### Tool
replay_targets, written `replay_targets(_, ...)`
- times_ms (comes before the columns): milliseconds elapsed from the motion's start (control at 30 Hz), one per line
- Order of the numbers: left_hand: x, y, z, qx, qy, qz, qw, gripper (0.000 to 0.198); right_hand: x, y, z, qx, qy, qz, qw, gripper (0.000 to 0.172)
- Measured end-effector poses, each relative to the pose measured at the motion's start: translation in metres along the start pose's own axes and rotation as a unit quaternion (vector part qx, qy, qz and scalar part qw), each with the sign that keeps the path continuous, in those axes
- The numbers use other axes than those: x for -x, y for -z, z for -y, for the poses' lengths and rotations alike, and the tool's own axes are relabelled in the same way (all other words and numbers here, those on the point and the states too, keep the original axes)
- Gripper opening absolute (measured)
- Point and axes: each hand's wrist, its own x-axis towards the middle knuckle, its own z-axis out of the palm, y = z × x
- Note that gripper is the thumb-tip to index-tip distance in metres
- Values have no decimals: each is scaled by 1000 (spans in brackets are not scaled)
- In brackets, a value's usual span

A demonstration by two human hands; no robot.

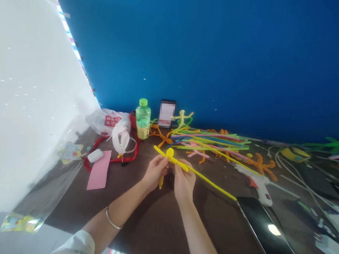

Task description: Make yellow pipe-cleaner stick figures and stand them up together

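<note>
While the green-capped bottle (142, 119) is standing upright on the worktop (138, 226), a yellow fuzzy figure (173, 159) is being held up in front of it, a bit to its R. The L hand (156, 171) is pinching the figure near its round head (170, 153), fingers squeezed together. The R hand (184, 183) is holding the arm farther R of the bottle, its fingers bunched close; can't tell how hard they're pressing.

It's looking abt half done, I'd guess. The head is showing as a neat ball, & two arms are sticking out sideways, the R one looking thick, prob. b/c it's wound. A short yellow bit (161, 181) is poking down under the L hand. A long yellow stem (212, 183) is running straight out by the R hand, away from the bottle, so that part is seemingly not yet wound. I'm not seeing clear legs.

Other figs are looking done: an orange figure (163, 136) is lying just R of the bottle, & a pale yellow figure (182, 117) is standing farther R. Loose fuzzy stems (212, 140) are lying in a pile R of the bottle too.
</note>
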Motion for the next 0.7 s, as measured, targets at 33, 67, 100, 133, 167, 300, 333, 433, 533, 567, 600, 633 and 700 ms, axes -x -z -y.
replay_targets(33,0,1,0,2,-3,-1,1000,30,0,0,1,6,-1,4,1000,25)
replay_targets(67,0,1,0,3,-5,-2,1000,30,0,-1,2,10,-1,7,1000,23)
replay_targets(100,0,1,0,4,-7,-3,1000,29,0,-2,3,10,-3,12,1000,22)
replay_targets(133,1,1,-1,5,-6,-2,1000,28,0,-3,5,3,-6,17,1000,22)
replay_targets(167,1,1,-2,7,-2,-3,1000,28,0,-4,7,-9,-11,21,1000,21)
replay_targets(300,5,0,-6,10,38,-8,999,31,-1,-6,15,-51,-41,18,998,24)
replay_targets(333,5,0,-6,7,45,-3,999,32,-1,-6,17,-52,-43,18,998,24)
replay_targets(433,5,0,-4,-4,30,5,1000,29,-2,-5,20,-37,-32,36,998,23)
replay_targets(533,3,2,-2,-7,-10,-18,1000,25,-2,-4,23,34,-21,69,997,23)
replay_targets(567,2,2,-1,-13,-18,-23,999,24,-1,-4,24,69,-19,79,994,22)
replay_targets(600,2,3,0,-25,-21,-23,999,25,-1,-4,25,102,-16,87,991,21)
replay_targets(633,2,4,0,-42,-21,-21,999,26,-1,-4,26,130,-12,94,987,20)
replay_targets(700,3,4,-1,-87,-20,-14,996,31,-1,-4,27,164,2,99,981,16)
